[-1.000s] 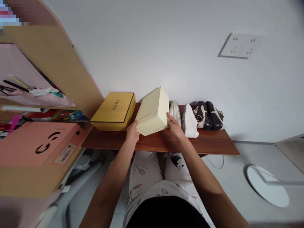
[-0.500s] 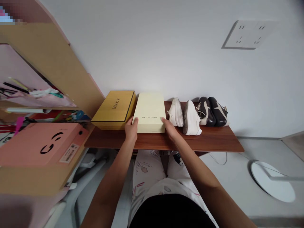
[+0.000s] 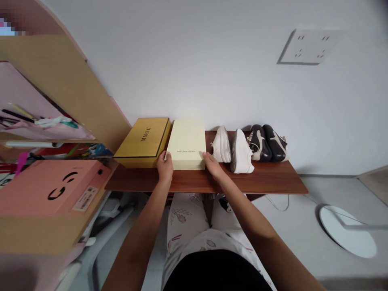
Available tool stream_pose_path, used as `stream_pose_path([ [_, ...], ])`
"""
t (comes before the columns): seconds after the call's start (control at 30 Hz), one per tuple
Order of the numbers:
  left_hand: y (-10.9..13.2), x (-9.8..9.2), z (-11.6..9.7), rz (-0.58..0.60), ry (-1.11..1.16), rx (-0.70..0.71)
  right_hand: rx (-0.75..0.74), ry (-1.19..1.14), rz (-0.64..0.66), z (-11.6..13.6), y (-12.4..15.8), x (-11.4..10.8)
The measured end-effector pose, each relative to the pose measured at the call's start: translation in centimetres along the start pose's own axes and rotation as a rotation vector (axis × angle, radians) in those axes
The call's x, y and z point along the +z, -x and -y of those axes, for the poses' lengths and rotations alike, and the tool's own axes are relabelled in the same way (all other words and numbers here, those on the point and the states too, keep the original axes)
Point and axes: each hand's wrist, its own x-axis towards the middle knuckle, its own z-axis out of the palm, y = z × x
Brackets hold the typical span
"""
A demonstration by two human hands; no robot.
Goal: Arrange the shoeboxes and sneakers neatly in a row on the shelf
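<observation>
A cream shoebox [image 3: 186, 137] printed MEIZHIYUAN lies flat on the brown wooden shelf [image 3: 239, 186], lid side up. My left hand [image 3: 165, 166] grips its front left corner, thumb against the lid edge. At the front right corner my right hand [image 3: 211, 163] presses on its side, the fingers partly hidden. Close on the left is a yellow shoebox [image 3: 144, 139] with black edging, lettered MMOK. To the right stand a pair of white sneakers [image 3: 241, 151] and, beyond them, a pair of dark brown and cream shoes [image 3: 274, 143].
A pink box [image 3: 39, 186] lies on the light wood desk [image 3: 36, 234] at left, below a shelf compartment with pens. The white wall [image 3: 194, 60] rises behind, with a socket panel [image 3: 306, 46] at upper right. A round white base [image 3: 347, 230] stands on the floor.
The cream shoebox has shifted slightly left and lower between my hands, relative to the shoes. Both hands have moved with it. The whole view has drifted a little.
</observation>
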Motion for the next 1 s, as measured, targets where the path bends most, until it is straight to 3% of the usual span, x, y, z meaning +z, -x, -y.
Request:
stream_pose_path([
  [0.1, 2.1, -0.4, -1.6, -0.065, -0.095, 0.127, -0.087, 0.037, -0.01, 0.6, 2.6, -2.9],
  [0.2, 5.6, 0.5, -3.7, -0.043, -0.022, 0.247, -0.232, 0.091, -0.048, 1.2, 5.4, -7.5],
  [0.27, 8.2, 2.2, -4.9, 0.118, 0.063, 0.23, -0.259, 0.145, -0.182, 1.2, 6.5, -10.9],
  [0.37, 11.1, 6.5, -5.5, 0.509, 0.117, 0.085, -0.232, 0.222, -0.432, 0.2, 6.7, -15.0],
  [0.43, 11.8, 9.6, -5.0, 0.628, 0.065, 0.006, -0.186, 0.248, -0.499, -0.8, 6.3, -16.4],
  [0.53, 11.5, 13.6, -3.8, 0.545, -0.056, -0.074, -0.104, 0.264, -0.404, -2.2, 5.6, -17.2],
  [0.63, 10.6, 15.7, -2.7, 0.436, -0.074, -0.129, -0.046, 0.283, -0.287, -2.9, 5.1, -17.2],
  [0.7, 10.1, 16.2, -2.1, 0.416, -0.007, -0.133, -0.027, 0.258, -0.226, -3.0, 4.6, -17.2],
  [0.83, 9.3, 16.5, -1.9, 0.514, 0.172, -0.135, -0.072, 0.106, -0.096, -2.9, 3.6, -17.5],
  [1.0, 8.1, 17.2, -3.3, 0.555, 0.055, -0.078, -0.146, 0.034, 0.083, -2.0, 2.2, -18.2],
])
